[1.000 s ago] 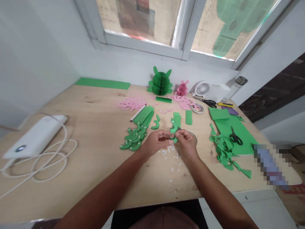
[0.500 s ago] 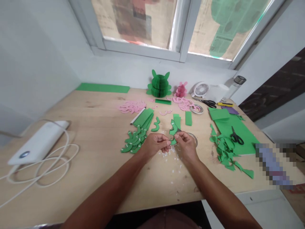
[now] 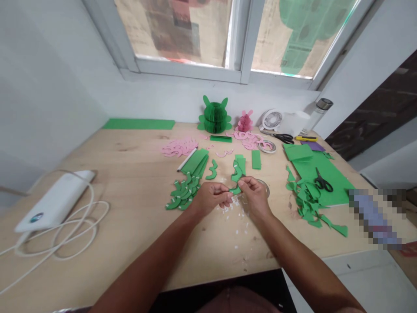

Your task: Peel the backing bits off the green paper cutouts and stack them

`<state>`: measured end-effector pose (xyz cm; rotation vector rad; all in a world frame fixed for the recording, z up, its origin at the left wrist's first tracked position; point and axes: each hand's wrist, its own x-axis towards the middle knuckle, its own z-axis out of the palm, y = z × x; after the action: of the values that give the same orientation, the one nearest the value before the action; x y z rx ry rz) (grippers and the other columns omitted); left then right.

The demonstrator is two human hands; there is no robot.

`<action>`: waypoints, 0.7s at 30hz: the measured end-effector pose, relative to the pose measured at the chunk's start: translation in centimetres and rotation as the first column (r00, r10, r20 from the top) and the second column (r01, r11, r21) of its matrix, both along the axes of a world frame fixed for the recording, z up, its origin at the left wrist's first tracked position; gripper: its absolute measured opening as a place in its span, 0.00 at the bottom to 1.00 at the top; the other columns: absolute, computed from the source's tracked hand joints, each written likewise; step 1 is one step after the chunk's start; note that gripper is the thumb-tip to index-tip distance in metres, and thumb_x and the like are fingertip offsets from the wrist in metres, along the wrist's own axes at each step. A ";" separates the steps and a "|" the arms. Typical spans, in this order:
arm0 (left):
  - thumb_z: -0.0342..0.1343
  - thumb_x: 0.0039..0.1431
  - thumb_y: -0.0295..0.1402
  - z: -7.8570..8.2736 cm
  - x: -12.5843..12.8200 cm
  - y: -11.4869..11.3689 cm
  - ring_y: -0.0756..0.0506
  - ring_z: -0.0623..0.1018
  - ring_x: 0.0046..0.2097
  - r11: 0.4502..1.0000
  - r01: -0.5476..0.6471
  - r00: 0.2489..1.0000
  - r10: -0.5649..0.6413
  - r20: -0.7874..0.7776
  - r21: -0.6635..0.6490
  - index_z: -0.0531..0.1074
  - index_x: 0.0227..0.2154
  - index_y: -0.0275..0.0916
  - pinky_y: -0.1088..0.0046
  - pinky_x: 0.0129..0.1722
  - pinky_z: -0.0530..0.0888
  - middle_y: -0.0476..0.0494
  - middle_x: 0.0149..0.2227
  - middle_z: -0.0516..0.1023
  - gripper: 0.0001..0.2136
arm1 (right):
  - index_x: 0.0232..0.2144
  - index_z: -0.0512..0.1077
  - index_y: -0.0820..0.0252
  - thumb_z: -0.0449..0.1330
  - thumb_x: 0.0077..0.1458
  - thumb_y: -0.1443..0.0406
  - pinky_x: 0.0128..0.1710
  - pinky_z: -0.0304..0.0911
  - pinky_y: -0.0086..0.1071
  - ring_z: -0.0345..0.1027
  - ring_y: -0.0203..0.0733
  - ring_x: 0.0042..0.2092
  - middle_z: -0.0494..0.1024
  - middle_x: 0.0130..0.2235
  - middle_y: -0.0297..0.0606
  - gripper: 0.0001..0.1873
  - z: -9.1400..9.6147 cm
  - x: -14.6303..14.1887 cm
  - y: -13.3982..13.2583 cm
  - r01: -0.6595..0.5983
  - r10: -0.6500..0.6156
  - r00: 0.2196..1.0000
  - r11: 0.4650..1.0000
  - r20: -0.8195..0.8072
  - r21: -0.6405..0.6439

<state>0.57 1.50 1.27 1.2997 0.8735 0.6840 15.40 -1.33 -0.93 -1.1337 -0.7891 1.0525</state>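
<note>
A wavy green paper cutout (image 3: pixel 237 172) is held between both hands above the table, with small white patches on it. My left hand (image 3: pixel 213 198) pinches its lower left end. Thumb and fingers of my right hand (image 3: pixel 256 193) close on its right side, covering part of it. Just left of it lies a similar green cutout (image 3: pixel 211 170). By my left hand is a pile of curved green cutouts (image 3: pixel 184 191) with white strips on their ends. A tape roll (image 3: pixel 267 188) shows partly behind my right hand. White scraps (image 3: pixel 237 215) are scattered below the hands.
Green paper strips (image 3: pixel 194 161), pink cutouts (image 3: pixel 180 147), a green paper figure (image 3: pixel 215 117), a pink one (image 3: pixel 245 121) and a fan (image 3: pixel 272 119) stand or lie farther back. Right are scissors (image 3: pixel 322 180) and green offcuts (image 3: pixel 308 202); left, a white device (image 3: pixel 55 198) with looped cable.
The view has shifted slightly. The held cutout's lower end has turned a little between my fingers; both hands keep their pinch on it.
</note>
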 end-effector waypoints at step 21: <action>0.61 0.45 0.33 -0.4 0.0 -0.1 0.46 0.75 0.34 0.902 -0.044 0.984 0.113 -0.136 0.430 0.75 0.34 0.41 0.69 0.38 0.72 0.44 0.35 0.79 0.11 | 0.22 0.70 0.60 0.66 0.39 0.59 0.25 0.52 0.28 0.57 0.32 0.22 0.68 0.20 0.28 0.11 0.1 -0.3 0.0 -0.014 0.011 0.994 1.000 -0.112 -0.025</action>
<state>0.55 1.39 0.87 1.7369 0.9410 0.8781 15.08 -1.33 -0.87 -1.0827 -0.6964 1.1294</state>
